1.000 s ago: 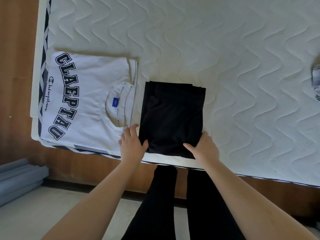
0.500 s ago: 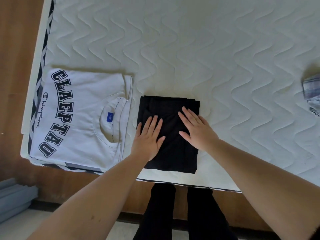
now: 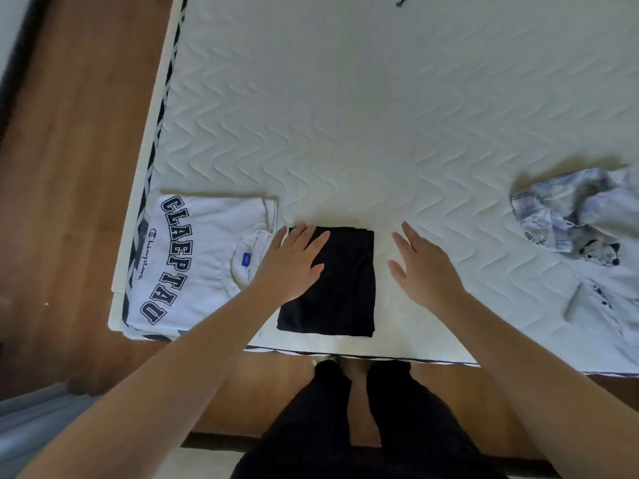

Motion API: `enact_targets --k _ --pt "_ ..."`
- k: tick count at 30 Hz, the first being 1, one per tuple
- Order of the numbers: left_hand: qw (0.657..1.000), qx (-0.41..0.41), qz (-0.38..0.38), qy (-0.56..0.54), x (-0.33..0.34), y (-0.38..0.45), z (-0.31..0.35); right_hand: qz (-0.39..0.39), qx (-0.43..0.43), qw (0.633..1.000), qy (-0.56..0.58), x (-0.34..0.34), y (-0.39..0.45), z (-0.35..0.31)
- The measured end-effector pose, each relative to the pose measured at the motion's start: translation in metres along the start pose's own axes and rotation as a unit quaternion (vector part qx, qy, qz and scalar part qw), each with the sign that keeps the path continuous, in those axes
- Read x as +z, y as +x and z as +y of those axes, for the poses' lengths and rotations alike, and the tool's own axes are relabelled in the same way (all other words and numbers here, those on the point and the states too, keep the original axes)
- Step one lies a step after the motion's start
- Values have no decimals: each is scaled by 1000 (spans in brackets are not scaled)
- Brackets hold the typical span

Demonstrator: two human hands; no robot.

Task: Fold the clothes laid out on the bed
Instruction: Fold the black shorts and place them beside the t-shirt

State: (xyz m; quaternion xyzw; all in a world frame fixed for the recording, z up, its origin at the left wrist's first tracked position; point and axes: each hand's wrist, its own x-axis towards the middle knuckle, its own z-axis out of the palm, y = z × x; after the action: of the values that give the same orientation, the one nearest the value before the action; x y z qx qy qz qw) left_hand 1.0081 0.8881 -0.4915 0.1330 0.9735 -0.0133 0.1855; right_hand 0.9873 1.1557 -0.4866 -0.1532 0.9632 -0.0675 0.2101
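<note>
A black garment (image 3: 342, 288), folded into a neat rectangle, lies near the front edge of the white quilted mattress (image 3: 345, 115). My left hand (image 3: 294, 262) lies flat with straight fingers on the garment's left side. My right hand (image 3: 423, 267) is spread open just right of the garment, over the bare mattress, holding nothing. A folded white T-shirt (image 3: 204, 257) with dark block letters lies to the left of the black garment. An unfolded pale checked shirt (image 3: 581, 216) lies crumpled at the right.
Another light garment with dark buttons (image 3: 608, 305) is spread at the right front of the bed. Wooden floor (image 3: 69, 202) runs along the bed's left side. My legs in black trousers (image 3: 363, 426) stand against the front edge.
My right hand has slid off the black garment to the right onto the mattress. My left hand moved toward the garment's left edge. The view shifted, showing the crumpled clothes at right.
</note>
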Motion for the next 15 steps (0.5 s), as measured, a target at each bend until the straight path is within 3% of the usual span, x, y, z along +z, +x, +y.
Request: enact_targets --k 7,15 --pt "996 46 81 1 -123 -41 15 125 84 989 1 -84 -90 30" --pt "973 129 189 41 -220 -57 71 201 149 968 -21 -148 -156 18"
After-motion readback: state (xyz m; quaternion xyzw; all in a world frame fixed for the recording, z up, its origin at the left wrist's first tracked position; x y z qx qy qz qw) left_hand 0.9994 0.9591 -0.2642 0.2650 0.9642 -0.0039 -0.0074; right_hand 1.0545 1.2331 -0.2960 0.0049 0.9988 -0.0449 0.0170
